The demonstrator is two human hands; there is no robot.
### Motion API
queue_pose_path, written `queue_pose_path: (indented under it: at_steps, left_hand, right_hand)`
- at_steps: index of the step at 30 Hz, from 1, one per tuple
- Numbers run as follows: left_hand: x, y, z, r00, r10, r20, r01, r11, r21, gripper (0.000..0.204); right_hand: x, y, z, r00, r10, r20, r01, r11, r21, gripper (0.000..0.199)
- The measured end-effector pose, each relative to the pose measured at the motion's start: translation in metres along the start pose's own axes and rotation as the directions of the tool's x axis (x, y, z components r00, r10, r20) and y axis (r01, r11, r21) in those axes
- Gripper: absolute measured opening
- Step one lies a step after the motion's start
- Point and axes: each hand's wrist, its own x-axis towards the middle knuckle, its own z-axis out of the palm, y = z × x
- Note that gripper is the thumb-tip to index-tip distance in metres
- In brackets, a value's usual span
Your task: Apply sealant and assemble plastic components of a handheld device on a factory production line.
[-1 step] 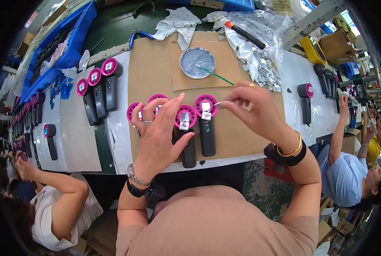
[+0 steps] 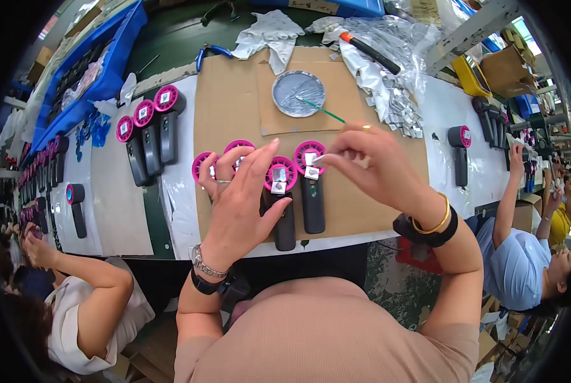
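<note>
My right hand [image 2: 378, 159] pinches a small silvery-white piece [image 2: 318, 161] between thumb and fingers, at the pink round head of a black-handled, fan-like device [image 2: 313, 210]. Small silvery squares [image 2: 311, 171] lie on that head and its neck. With fingers spread, my left hand [image 2: 237, 198] hovers over or rests on the neighbouring devices; contact is hard to tell. Its thumb is beside a second device [image 2: 285, 223], whose pink head also bears silvery squares. Two more pink heads [image 2: 202, 167] are partly hidden behind my left fingers.
A round dish of grey paste [image 2: 298, 108] holds a thin green stick [image 2: 324, 111] on the cardboard [image 2: 228, 96]. Silvery squares [image 2: 403, 112] are heaped at the right, below an orange-and-black tool [image 2: 368, 52]. Three similar devices [image 2: 146, 137] lie left. People work on both sides.
My right fingertips have moved slightly left and down, closer to the pink head, with the small piece. My left hand stays nearly still.
</note>
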Motion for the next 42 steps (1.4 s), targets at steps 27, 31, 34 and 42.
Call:
queue_pose_path:
  at_steps: [27, 31, 34, 42]
  left_hand:
    - [-0.006, -0.011, 0.01, 0.999, -0.046, -0.007, 0.046, 0.995, -0.086, 0.109]
    - [-0.005, -0.012, 0.009, 0.999, -0.039, 0.004, 0.039, 0.996, -0.081, 0.109]
    - [-0.003, -0.013, 0.009, 1.0, -0.025, 0.015, 0.026, 0.996, -0.08, 0.109]
    - [-0.007, -0.012, 0.009, 1.0, -0.013, 0.02, 0.015, 0.997, -0.071, 0.11]
  right_hand:
    - [0.063, -0.012, 0.051, 0.904, -0.063, 0.423, 0.181, 0.952, -0.247, 0.01]
    - [0.062, -0.012, 0.052, 0.933, -0.057, 0.356, 0.155, 0.955, -0.251, 0.009]
    - [0.069, -0.018, 0.05, 0.93, 0.051, 0.365, 0.052, 0.962, -0.268, 0.01]
    - [0.058, -0.013, 0.061, 0.93, 0.123, 0.345, -0.028, 0.963, -0.269, 0.011]
